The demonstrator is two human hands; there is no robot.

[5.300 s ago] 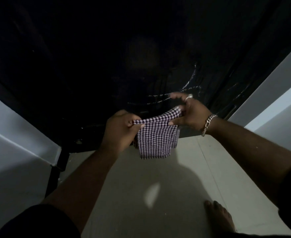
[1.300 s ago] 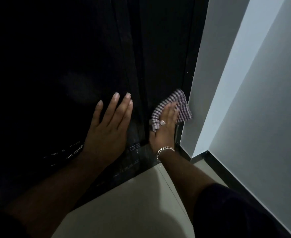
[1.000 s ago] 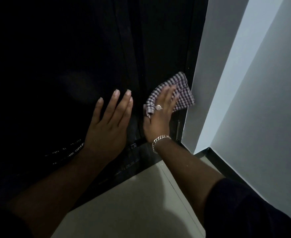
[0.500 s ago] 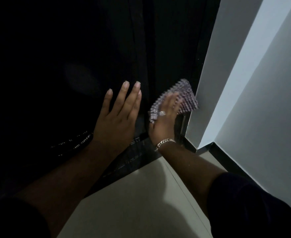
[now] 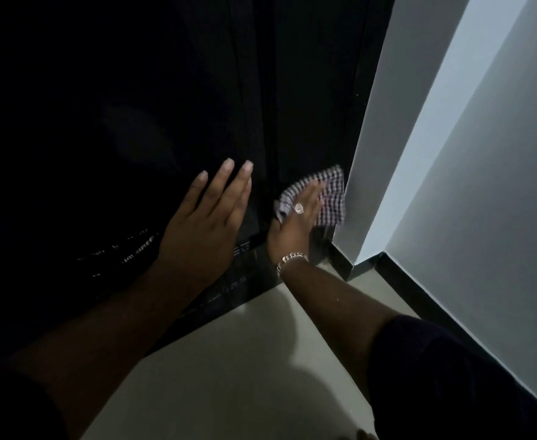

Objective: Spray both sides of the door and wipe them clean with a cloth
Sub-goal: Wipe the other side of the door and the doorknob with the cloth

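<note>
A glossy black door [image 5: 134,106] fills the upper left of the head view and reaches down to the floor. My left hand [image 5: 207,217] lies flat on its lower part, fingers straight and together. My right hand [image 5: 295,223], with a ring and a chain bracelet, presses a folded purple-and-white checked cloth [image 5: 330,198] against the door's lower right edge, close to the wall corner. Its fingers are straight over the cloth. No spray bottle is in view.
A grey-white wall [image 5: 451,185] with a dark skirting [image 5: 419,300] runs along the right and meets the door at a corner. Pale floor tiles [image 5: 245,360] lie below. Toes show at the bottom edge.
Over the last second my right hand has rubbed the cloth up and back down along the door's right edge. My left hand has stayed flat on the door.
</note>
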